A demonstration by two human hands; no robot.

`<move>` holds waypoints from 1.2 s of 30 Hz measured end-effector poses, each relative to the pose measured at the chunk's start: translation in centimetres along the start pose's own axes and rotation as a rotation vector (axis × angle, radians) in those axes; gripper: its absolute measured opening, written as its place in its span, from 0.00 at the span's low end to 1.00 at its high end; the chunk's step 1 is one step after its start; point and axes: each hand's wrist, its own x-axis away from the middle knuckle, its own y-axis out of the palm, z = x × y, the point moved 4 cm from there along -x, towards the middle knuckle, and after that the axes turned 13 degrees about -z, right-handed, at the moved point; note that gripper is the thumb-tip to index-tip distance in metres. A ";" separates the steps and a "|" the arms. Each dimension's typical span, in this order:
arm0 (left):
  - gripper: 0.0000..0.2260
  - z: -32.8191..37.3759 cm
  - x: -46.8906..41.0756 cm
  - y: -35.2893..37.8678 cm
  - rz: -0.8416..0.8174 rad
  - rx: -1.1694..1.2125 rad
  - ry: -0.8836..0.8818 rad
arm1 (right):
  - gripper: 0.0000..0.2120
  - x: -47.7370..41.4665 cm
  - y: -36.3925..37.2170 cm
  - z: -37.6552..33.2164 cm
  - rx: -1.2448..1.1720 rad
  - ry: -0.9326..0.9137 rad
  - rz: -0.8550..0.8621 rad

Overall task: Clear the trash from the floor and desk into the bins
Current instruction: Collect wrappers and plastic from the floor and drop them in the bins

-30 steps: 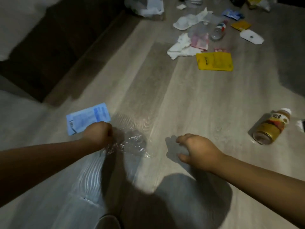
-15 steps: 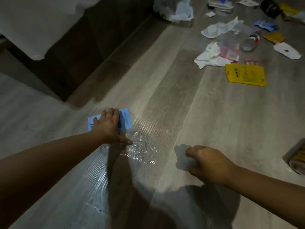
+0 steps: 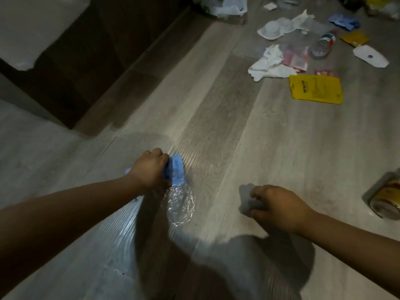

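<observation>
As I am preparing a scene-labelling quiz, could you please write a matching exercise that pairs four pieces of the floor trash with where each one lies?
Things:
1. blue packet
2. clear wrap
3. yellow packet
4. gold bottle

Places:
A. cut off at the right edge
B. beside the tissue
C. under the left hand
D. between left hand and right hand

Pairs: 1-C, 2-D, 3-B, 4-A

Both bare forearms reached forward and down from the lower corners, the left hand (image 3: 149,169) knuckles-up with its fingers curled round a blue packet (image 3: 178,169), the right hand (image 3: 279,207) well apart from it, palm-down, fingers loosely curled under.
</observation>
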 end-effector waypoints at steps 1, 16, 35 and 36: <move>0.27 0.4 -0.1 0.0 -0.010 0.045 0.011 | 0.16 0.3 0.0 0.6 -0.007 0.016 0.000; 0.11 20.3 -2.6 -1.1 -0.096 0.462 0.254 | 0.22 10.2 -1.0 16.9 -0.285 0.452 0.426; 0.10 26.6 -4.6 -2.7 -0.112 0.371 0.338 | 0.30 9.4 2.0 27.0 -0.416 0.631 0.605; 0.10 26.7 -4.6 -2.7 -0.108 0.371 0.335 | 0.32 9.6 2.5 26.2 -0.414 0.592 0.621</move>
